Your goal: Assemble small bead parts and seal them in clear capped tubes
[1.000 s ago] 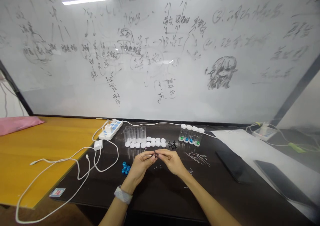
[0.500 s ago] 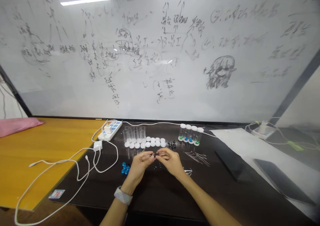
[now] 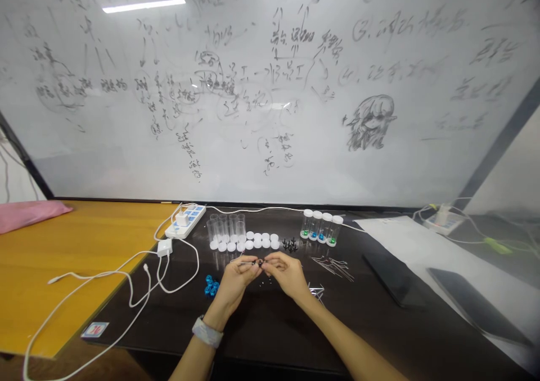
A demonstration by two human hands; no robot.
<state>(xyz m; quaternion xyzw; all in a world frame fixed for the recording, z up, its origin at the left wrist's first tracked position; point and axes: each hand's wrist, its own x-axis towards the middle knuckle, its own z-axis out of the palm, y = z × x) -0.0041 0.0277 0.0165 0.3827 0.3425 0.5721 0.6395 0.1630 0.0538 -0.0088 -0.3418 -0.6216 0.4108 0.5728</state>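
Note:
My left hand [image 3: 237,275] is closed in a pinch on a thin pale rod [image 3: 248,263], which lies along its fingers. Fingertips of my right hand [image 3: 287,274] press together around a small black piece [image 3: 260,262] where the two hands meet; its exact shape is mostly hidden. Behind the hands stand round white caps [image 3: 257,241] in rows and a cluster of small black pronged parts [image 3: 290,244]. Blue shiny balls [image 3: 211,286] lie to the left of my left wrist. Tiny bits [image 3: 265,282] are scattered below the fingertips.
Clear tubes [image 3: 228,227] stand back left; capped tubes with green and blue pieces [image 3: 321,227] stand back right. Thin wires [image 3: 335,267] and short silvery rods [image 3: 316,292] lie right. A power strip [image 3: 192,220], white cables [image 3: 134,274] and a dark flat device [image 3: 392,279] flank the work area.
Both hands stay close together in nearly the same place. The fingertips have shifted slightly around the small black piece, and the view has moved a little.

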